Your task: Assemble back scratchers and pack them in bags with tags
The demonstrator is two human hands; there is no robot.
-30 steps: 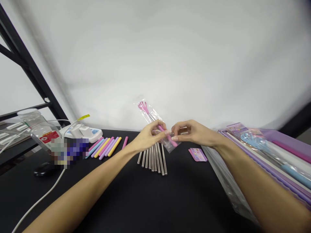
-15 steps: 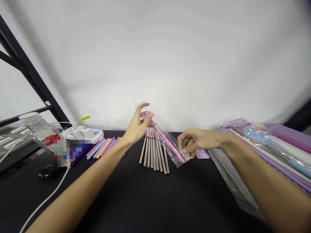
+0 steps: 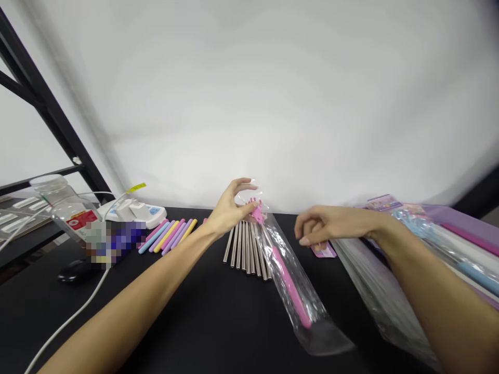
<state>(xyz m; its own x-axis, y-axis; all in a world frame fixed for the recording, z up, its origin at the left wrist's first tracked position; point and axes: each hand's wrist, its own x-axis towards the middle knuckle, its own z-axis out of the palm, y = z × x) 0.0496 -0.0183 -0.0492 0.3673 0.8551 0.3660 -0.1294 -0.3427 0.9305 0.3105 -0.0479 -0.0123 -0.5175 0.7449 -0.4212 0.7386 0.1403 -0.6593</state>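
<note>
Bagged pink scratcher [image 3: 291, 288] swung nearer, left grip [image 3: 228, 212] holding its top, right grip [image 3: 327, 226] loosely curled, tabletop [image 3: 218, 322] flanking both edges

Bag [image 3: 322, 301]: clear plastic film, glossy, wrinkled. Scratcher [image 3: 281, 266]: metal shaft [image 3: 268, 237], smooth plastic-looking grip [image 3: 293, 292]. Rods [image 3: 244, 249]: polished metal. Sticks [image 3: 173, 235]: smooth, satin, look plastic. Tabletop [image 3: 214, 322]: matt. Wall [image 3: 273, 104]: matt, smooth. Jar [image 3: 67, 203]: clear, glossy; plastic or glass, can't tell. Mouse [image 3: 74, 271]: glossy plastic.

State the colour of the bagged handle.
The handle is pink, seen best in the head view through the clear bag.
</note>
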